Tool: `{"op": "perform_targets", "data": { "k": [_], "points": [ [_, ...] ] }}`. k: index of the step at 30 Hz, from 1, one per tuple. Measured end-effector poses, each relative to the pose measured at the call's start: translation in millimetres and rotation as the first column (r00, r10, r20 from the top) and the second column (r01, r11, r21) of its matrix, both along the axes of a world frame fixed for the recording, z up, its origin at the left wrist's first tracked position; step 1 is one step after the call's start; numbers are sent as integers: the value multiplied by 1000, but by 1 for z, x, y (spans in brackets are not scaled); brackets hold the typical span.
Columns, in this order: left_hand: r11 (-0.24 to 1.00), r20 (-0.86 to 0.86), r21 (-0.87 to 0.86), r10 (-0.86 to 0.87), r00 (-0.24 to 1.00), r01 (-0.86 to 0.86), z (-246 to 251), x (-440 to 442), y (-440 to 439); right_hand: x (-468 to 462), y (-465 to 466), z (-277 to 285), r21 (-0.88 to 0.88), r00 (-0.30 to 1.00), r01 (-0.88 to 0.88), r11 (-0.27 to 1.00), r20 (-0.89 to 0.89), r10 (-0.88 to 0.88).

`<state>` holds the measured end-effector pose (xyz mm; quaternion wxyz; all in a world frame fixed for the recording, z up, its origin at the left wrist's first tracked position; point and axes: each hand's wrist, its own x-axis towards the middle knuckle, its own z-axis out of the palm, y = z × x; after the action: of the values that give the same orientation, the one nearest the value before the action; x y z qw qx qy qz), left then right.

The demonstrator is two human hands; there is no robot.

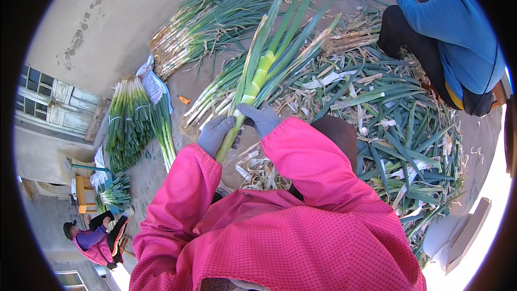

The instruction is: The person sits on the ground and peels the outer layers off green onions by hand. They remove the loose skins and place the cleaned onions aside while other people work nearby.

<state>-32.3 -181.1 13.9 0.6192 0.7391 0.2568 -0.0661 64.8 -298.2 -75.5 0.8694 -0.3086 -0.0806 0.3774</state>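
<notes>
A large green onion (258,74) slants up and away from me, its leaves spread at the top. My left hand (217,135), in a grey dotted work glove, is closed around the lower stalk. My right hand (260,118), gloved the same way, grips the stalk just above, where the outer leaves part from it. Some of those outer leaves hang away from the pale stalk on both sides. Just beyond my hands, untrimmed green onions (214,93) lie on the floor, roots towards the left. Below my hands is a small heap of dry peelings (260,173).
A wide pile of stripped leaves (404,129) covers the floor to my right. A person in blue (456,36) sits beyond it. Tied onion bundles (210,24) lie ahead; trimmed bundles (128,125) stand left by an orange utility knife (184,100). Another person (95,242) sits far left.
</notes>
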Motion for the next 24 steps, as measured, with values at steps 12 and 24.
{"op": "perform_targets", "data": {
  "k": [12,24],
  "points": [
    [671,257,713,23,966,-206,-47,27,-4,7,-5,11,-185,968,240,953,120,-220],
    [841,174,541,-139,975,23,-3,32,63,7,19,-17,-281,991,-38,959,110,71]
  ]
}}
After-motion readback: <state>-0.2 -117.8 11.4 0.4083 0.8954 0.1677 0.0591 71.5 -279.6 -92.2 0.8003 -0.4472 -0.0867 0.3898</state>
